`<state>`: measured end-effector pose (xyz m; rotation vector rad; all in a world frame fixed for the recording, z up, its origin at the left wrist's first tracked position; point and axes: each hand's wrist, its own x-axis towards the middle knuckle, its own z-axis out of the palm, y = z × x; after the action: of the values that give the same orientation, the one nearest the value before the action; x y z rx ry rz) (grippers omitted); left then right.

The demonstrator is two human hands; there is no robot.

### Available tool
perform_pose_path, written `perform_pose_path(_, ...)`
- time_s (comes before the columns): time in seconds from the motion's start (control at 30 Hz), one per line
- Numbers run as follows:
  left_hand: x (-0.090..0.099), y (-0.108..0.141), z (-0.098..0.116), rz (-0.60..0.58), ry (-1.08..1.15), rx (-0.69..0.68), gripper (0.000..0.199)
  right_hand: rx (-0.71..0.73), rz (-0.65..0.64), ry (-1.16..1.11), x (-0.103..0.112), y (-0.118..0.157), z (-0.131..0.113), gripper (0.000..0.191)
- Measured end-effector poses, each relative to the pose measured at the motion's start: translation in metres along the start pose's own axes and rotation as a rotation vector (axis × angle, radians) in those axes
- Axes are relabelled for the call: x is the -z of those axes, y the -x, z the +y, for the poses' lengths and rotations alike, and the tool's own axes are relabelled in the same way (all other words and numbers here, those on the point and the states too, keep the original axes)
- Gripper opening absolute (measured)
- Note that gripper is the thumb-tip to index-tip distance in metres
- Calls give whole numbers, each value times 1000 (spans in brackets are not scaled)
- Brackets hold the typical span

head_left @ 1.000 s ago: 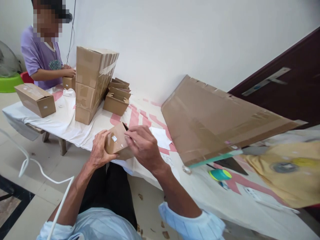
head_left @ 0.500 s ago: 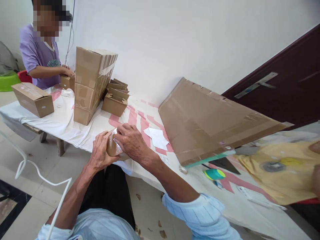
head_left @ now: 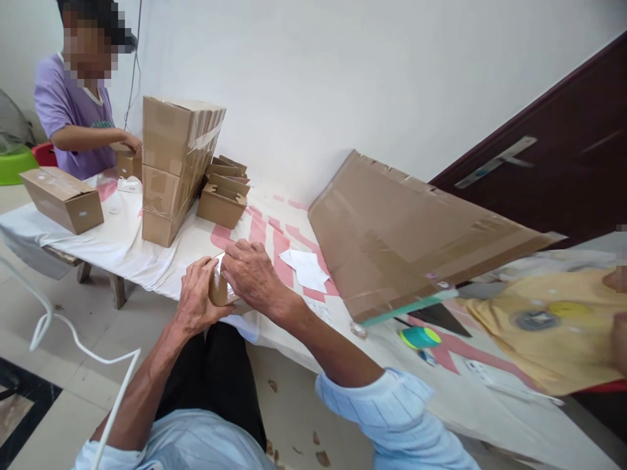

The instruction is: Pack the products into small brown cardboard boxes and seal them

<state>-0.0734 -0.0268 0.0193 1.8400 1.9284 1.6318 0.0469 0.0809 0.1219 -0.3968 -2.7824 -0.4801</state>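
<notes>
A small brown cardboard box (head_left: pixel 218 292) is held over the near edge of the table, above my lap. My left hand (head_left: pixel 198 297) wraps round its left side, thumb underneath. My right hand (head_left: pixel 252 274) is closed over the box's right side, its fingers bent against a shiny strip that looks like clear tape. The right hand hides much of the box, and its fingertips are out of sight. White paper sheets (head_left: pixel 306 269) lie on the cloth just to the right of my hands.
Stacked cardboard boxes (head_left: pixel 166 170), open boxes (head_left: pixel 223 205) and a long closed box (head_left: pixel 63 199) stand leftward on the cloth-covered table (head_left: pixel 161 271). A large cardboard panel (head_left: pixel 392 235) leans at right, near a teal tape roll (head_left: pixel 420 337). A co-worker in purple (head_left: pixel 73 111) handles another box.
My right hand has shifted slightly left and closer over the taped side of the box. My left hand keeps its grip. The view has tilted a little.
</notes>
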Motion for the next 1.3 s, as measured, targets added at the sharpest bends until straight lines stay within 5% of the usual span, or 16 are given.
perform_pose_path(0.2, 2, 0, -6, 3, 0, 25, 108, -25, 190, -419, 14, 9, 2, 16)
perform_pose_path(0.3, 8, -3, -15, -15, 32, -11, 107, -180, 420, -681, 33, 22, 17, 15)
perform_pose_path(0.43, 22, -7, -37, -16, 96, -6, 96, -445, 599, -713, 42, 55, 59, 15)
perform_pose_path(0.63, 35, -17, -78, -63, 222, 177, 102, -904, 617, -642, -19, 158, 135, 22)
perform_pose_path(0.83, 40, -18, -88, -75, 284, 227, 109, -1236, 439, -615, -98, 240, 136, 18)
perform_pose_path(1.07, 42, -25, -89, -108, 321, 264, 110, -1330, 321, -629, -151, 268, 125, 15)
perform_pose_path(1.3, 43, -26, -83, -119, 338, 267, 106, -1305, 208, -604, -169, 266, 138, 16)
